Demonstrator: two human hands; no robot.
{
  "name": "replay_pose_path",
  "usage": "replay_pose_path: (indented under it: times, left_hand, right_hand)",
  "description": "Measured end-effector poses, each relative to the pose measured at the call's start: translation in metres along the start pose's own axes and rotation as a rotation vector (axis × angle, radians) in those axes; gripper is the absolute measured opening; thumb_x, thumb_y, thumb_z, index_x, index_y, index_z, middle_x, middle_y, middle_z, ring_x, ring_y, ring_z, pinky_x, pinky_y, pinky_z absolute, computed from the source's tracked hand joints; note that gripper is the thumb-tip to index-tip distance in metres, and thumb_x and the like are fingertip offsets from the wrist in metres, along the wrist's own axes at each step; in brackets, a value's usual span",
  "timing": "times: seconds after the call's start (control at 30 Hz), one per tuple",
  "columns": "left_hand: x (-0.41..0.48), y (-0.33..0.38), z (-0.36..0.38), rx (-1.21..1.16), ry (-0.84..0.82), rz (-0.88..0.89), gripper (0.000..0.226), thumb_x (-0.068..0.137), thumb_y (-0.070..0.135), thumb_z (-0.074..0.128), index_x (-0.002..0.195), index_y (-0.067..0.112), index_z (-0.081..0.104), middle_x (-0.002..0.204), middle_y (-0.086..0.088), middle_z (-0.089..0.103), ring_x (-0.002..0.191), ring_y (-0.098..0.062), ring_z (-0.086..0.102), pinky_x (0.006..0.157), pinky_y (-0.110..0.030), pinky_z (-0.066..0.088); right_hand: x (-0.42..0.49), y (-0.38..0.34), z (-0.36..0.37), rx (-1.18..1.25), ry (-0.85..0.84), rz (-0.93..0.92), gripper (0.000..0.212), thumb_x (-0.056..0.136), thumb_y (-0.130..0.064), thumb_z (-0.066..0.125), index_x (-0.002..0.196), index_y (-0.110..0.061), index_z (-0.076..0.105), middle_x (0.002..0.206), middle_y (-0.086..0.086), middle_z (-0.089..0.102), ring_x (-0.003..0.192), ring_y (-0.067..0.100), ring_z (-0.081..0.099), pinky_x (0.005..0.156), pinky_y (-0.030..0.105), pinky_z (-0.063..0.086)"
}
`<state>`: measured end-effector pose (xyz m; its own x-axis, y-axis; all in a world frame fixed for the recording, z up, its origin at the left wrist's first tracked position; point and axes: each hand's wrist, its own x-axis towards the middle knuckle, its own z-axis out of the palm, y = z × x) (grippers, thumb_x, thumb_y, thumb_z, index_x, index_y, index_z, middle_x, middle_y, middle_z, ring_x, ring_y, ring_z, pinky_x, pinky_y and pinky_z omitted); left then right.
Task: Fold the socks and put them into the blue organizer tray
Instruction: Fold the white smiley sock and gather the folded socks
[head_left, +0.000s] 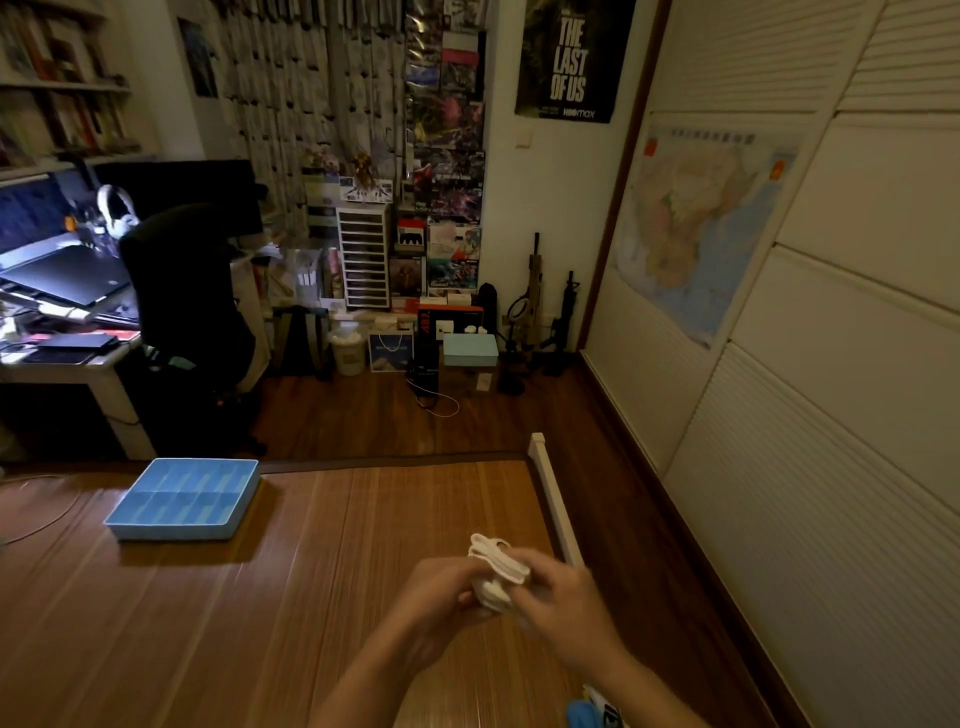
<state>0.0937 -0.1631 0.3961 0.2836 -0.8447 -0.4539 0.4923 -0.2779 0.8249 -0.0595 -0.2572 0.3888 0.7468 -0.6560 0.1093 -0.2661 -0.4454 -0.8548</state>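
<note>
A bunched white sock (496, 571) is held between both hands above the wooden mat surface (291, 597), right of centre. My left hand (441, 592) grips its lower left side and my right hand (558, 597) grips its right side, fingers curled over it. The blue organizer tray (182, 527) with several compartments lies on the mat at the far left, well away from the hands. Its compartments look bare. Blue and white fabric (592, 714), maybe more socks, shows at the bottom edge by my right forearm.
A white rail (553, 499) edges the mat on the right, with a wardrobe wall beyond. A desk and black chair (182, 301) stand at the far left. Boxes and a teal case (470, 349) line the far wall on the dark floor.
</note>
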Motion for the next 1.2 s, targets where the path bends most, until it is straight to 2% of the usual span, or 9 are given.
replay_pose_path:
  times: [0.17, 0.33, 0.5, 0.57, 0.67, 0.73, 0.8, 1.0, 1.2]
  left_hand:
    - [-0.002, -0.008, 0.002, 0.05, 0.052, 0.002, 0.022, 0.098, 0.006, 0.06, 0.101, 0.0, 0.081, 0.104, -0.02, 0.078, 0.087, -0.026, 0.077, 0.078, -0.033, 0.061]
    - [-0.004, -0.006, 0.006, -0.07, 0.066, 0.013, 0.044, 0.109, 0.032, 0.045, 0.114, -0.001, 0.075, 0.109, -0.026, 0.076, 0.1, -0.033, 0.075, 0.085, -0.04, 0.062]
    - [-0.007, -0.005, 0.004, 0.057, 0.096, 0.099, 0.04, 0.093, 0.037, 0.069, 0.111, 0.001, 0.075, 0.097, -0.012, 0.08, 0.086, -0.022, 0.078, 0.072, -0.029, 0.06]
    - [-0.008, -0.007, 0.001, 0.029, 0.109, 0.14, 0.03, 0.099, 0.023, 0.063, 0.117, 0.0, 0.071, 0.1, -0.012, 0.08, 0.083, -0.021, 0.078, 0.066, -0.026, 0.059]
    - [-0.01, -0.004, -0.001, -0.072, 0.037, 0.172, 0.03, 0.096, 0.018, 0.062, 0.121, 0.002, 0.068, 0.11, -0.015, 0.078, 0.099, -0.029, 0.076, 0.076, -0.034, 0.062]
    - [-0.013, -0.002, -0.002, -0.144, -0.036, 0.166, 0.035, 0.092, 0.017, 0.064, 0.123, 0.002, 0.067, 0.116, -0.017, 0.076, 0.104, -0.032, 0.075, 0.078, -0.036, 0.063]
    - [-0.014, -0.002, -0.003, -0.167, -0.103, 0.158, 0.036, 0.093, 0.013, 0.063, 0.127, 0.001, 0.064, 0.121, -0.019, 0.074, 0.109, -0.034, 0.073, 0.079, -0.036, 0.062]
    - [-0.014, -0.003, -0.012, -0.047, -0.202, 0.141, 0.056, 0.078, 0.013, 0.075, 0.131, 0.001, 0.062, 0.129, -0.024, 0.067, 0.116, -0.039, 0.068, 0.089, -0.041, 0.059]
    - [-0.018, 0.007, -0.01, 0.205, -0.293, 0.157, 0.051, 0.09, 0.05, 0.072, 0.132, 0.023, 0.066, 0.128, -0.008, 0.071, 0.119, -0.029, 0.068, 0.095, -0.036, 0.056]
  right_hand:
    - [-0.007, -0.003, 0.008, -0.016, 0.043, -0.048, 0.037, 0.097, -0.02, 0.066, 0.127, -0.041, 0.061, 0.102, -0.018, 0.074, 0.094, -0.003, 0.07, 0.081, 0.025, 0.06]
    - [-0.009, -0.003, 0.012, -0.178, 0.064, -0.244, 0.045, 0.097, -0.032, 0.061, 0.138, -0.047, 0.049, 0.11, -0.041, 0.061, 0.105, -0.017, 0.06, 0.087, 0.008, 0.05]
    - [-0.014, 0.015, 0.014, -0.438, 0.071, -0.486, 0.047, 0.101, -0.051, 0.053, 0.142, -0.029, 0.053, 0.139, -0.01, 0.061, 0.13, -0.008, 0.05, 0.106, 0.018, 0.046]
    - [-0.017, 0.011, 0.014, -0.183, 0.238, -0.323, 0.04, 0.097, -0.054, 0.054, 0.135, -0.04, 0.055, 0.134, -0.015, 0.06, 0.123, -0.005, 0.055, 0.096, 0.017, 0.052]
    - [-0.007, -0.005, 0.007, 0.352, 0.461, 0.254, 0.046, 0.089, -0.055, 0.061, 0.131, -0.043, 0.05, 0.134, -0.008, 0.057, 0.118, 0.012, 0.059, 0.089, 0.03, 0.058]
    - [0.006, -0.002, -0.004, 0.851, 0.297, 0.555, 0.053, 0.09, -0.048, 0.064, 0.134, -0.02, 0.059, 0.127, 0.013, 0.068, 0.116, 0.032, 0.062, 0.092, 0.042, 0.055]
    - [0.011, -0.004, -0.018, 1.118, 0.157, 0.625, 0.051, 0.086, -0.043, 0.065, 0.125, -0.01, 0.068, 0.117, 0.021, 0.073, 0.111, 0.038, 0.065, 0.093, 0.047, 0.054]
    - [0.023, -0.007, -0.042, 0.719, 0.111, 0.4, 0.048, 0.081, -0.033, 0.07, 0.12, -0.007, 0.067, 0.104, 0.013, 0.077, 0.095, 0.026, 0.075, 0.071, 0.032, 0.06]
    - [0.026, -0.029, -0.056, 0.321, -0.111, 0.154, 0.032, 0.089, -0.046, 0.069, 0.113, -0.025, 0.072, 0.104, 0.003, 0.077, 0.096, 0.02, 0.075, 0.079, 0.031, 0.061]
